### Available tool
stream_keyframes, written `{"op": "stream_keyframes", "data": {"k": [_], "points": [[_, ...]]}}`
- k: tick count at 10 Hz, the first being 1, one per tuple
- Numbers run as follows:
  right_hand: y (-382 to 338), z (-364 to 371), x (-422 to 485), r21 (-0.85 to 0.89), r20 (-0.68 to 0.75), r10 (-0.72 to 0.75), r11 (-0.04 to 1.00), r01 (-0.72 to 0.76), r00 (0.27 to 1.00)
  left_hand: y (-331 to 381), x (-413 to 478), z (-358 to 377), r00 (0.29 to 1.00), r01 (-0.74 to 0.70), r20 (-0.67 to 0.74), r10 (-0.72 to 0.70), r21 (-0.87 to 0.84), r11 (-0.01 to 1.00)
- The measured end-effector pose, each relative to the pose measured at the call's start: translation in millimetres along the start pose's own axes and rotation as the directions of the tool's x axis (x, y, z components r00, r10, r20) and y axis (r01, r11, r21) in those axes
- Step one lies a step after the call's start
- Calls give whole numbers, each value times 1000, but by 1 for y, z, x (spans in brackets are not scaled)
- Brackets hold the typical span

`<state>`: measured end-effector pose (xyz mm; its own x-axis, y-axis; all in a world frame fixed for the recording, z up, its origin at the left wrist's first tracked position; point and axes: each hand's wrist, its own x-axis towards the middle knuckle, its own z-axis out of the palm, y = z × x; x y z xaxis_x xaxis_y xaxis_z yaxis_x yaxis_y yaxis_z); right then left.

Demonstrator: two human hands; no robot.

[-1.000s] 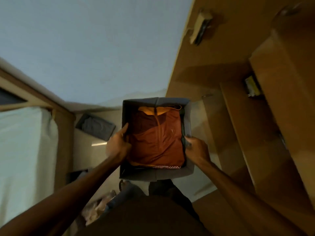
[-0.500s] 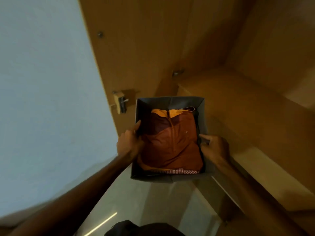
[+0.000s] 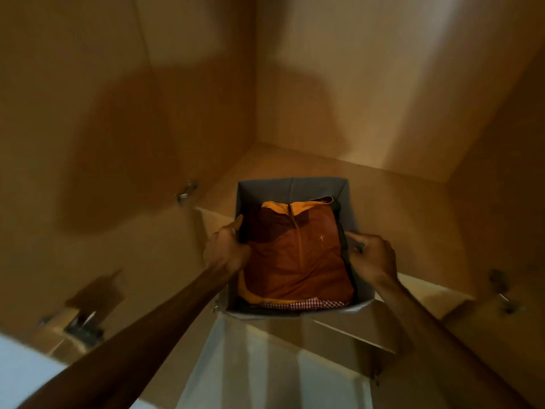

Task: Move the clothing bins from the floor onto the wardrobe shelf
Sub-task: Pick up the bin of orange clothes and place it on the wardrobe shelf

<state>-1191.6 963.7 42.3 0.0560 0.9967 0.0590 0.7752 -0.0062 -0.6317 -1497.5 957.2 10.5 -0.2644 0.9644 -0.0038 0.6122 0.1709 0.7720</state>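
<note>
Over the front edge of the wardrobe shelf, one grey bin holds one rust jacket atop one checked garment; the left hand grips its left wall, the right hand its right wall.

The bin is held between the left hand, gripping its left wall, and the right hand, gripping its right wall. Folded clothing lies inside it. The bin's far end is over the wardrobe shelf; its near end projects past the shelf's front edge. A hinge is mounted left of the bin.
</note>
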Motion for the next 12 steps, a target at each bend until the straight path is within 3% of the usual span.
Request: {"op": "stream_keyframes", "data": {"k": [1, 2, 4, 6, 7, 8, 9, 10, 11, 12], "points": [[26, -16, 16, 15, -78, 77, 997, -76, 994, 51, 19, 19, 995, -81, 66, 73, 121, 989], [58, -38, 36, 26, -143, 137, 991, -135, 980, 87, 47, 56, 982, -148, 137, 129, 139, 979], [115, -76, 84, 66, -126, 285, 958, -279, 950, 137, 101, 126, 953, -240, 220, 208, 129, 962], [164, -113, 161, 216, -77, 421, 892, -397, 904, 200, 153, 189, 896, -374, 286, 340, 72, 925], [177, -128, 178, 201, -66, 412, 898, -393, 909, 216, 172, 220, 887, -253, 422, 190, 99, 962], [182, -134, 179, 113, -57, 379, 922, -371, 924, 218, 185, 238, 829, -149, 556, -61, 325, 934], [188, -136, 187, 75, -36, 357, 932, -354, 933, 231, 198, 238, 774, -298, 628, -82, 476, 828], [188, -141, 198, 82, -63, 379, 924, -374, 923, 240, 204, 243, 806, -396, 584, 100, 406, 823], [187, -150, 205, 31, -137, 370, 929, -370, 919, 243, 194, 246, 831, -446, 444, 334, 175, 878], [190, -152, 210, -14, -143, 398, 915, -403, 906, 253, 186, 244, 773, -367, 599, 211, 151, 918]]}}
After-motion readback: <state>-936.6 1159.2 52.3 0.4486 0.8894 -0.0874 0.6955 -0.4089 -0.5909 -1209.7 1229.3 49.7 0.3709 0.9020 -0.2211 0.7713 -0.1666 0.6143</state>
